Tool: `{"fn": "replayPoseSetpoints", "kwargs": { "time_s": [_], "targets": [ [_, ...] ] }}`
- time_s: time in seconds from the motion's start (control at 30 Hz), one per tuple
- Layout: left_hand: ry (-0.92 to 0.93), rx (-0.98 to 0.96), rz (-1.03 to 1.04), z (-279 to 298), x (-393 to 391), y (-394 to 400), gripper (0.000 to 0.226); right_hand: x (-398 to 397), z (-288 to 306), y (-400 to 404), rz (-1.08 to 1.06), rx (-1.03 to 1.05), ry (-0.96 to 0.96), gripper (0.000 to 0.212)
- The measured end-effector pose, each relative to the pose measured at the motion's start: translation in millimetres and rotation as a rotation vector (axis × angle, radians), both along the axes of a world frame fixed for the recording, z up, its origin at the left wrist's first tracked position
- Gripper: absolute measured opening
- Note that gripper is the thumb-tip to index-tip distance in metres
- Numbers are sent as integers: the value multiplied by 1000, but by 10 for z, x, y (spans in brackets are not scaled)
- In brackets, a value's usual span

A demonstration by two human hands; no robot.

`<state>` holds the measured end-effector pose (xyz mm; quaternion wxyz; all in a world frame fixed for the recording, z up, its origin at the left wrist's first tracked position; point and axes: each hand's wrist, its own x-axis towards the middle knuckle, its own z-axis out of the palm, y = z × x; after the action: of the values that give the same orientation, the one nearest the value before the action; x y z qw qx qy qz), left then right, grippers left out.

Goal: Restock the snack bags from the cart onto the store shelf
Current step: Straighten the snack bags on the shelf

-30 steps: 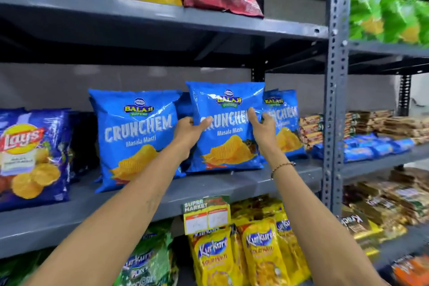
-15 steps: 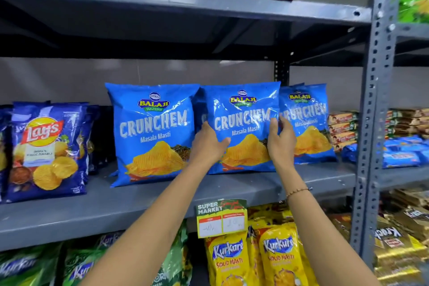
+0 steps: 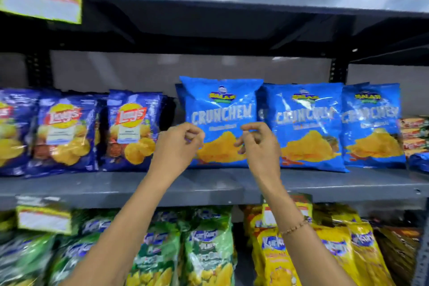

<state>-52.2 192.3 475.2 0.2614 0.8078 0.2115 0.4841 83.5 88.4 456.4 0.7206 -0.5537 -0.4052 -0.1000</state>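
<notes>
Our left hand [image 3: 178, 146] and right hand [image 3: 260, 146] hang in front of the middle shelf [image 3: 209, 187], both with fingers [image 3: 193, 131] loosely curled and holding nothing. The bag they flank is the leftmost Crunchem bag [image 3: 221, 118], which stands upright on the shelf, its long axis vertical, leaning back toward the rear wall. It lies straight ahead of our fingertips and just beyond them; whether either hand brushes its face we cannot tell through the blur. Both hands sit equally near it, one at each lower side. Two more Crunchem bags [image 3: 308, 123] stand in a row toward the right edge of the shelf, and the Lay's bags [image 3: 132, 127] stand toward its left edge. We judge this bag placed, so the next reach goes back to the cart, which is out of view.
</notes>
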Motion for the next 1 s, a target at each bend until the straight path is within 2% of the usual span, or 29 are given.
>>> {"fn": "replayPoseSetpoints", "kwargs": {
  "time_s": [0.07, 0.13, 0.17, 0.27, 0.33, 0.4, 0.43, 0.53, 0.73, 0.9, 1.0],
  "targets": [
    [39, -25, 31, -83, -309, 248, 9, -273, -25, 298, 139, -185, -28, 25],
    [53, -19, 118, -148, -580, 494, 2, -524, -67, 632, 209, -400, -64, 12],
    [41, -13, 174, -171, -705, 609, 10, -627, -89, 796, 210, -486, -95, 5],
    [27, -13, 306, -235, -991, 940, 40, -827, -133, 1182, 188, -663, -142, 50],
    [156, -48, 397, -289, -1113, 1103, 64, -909, -149, 1344, 210, -730, -127, 71],
    [277, -108, 402, -341, -1183, 1232, 81, -962, -181, 1469, 212, -755, -121, 76],
    [320, -125, 390, -360, -1202, 1281, 82, -983, -197, 1512, 201, -749, -125, 74],
    [393, -84, 371, -396, -1245, 1399, 72, -1030, -226, 1593, 152, -694, -133, 63],
    [326, -3, 403, -438, -1282, 1476, 66, -1076, -257, 1688, 36, -631, -118, 56],
    [326, 47, 476, -434, -1282, 1392, 62, -1116, -240, 1628, 58, -670, -116, 61],
    [131, 214, 521, -442, -1247, 1230, 52, -1060, -149, 1399, 20, -579, -124, 57]
  ]
}}
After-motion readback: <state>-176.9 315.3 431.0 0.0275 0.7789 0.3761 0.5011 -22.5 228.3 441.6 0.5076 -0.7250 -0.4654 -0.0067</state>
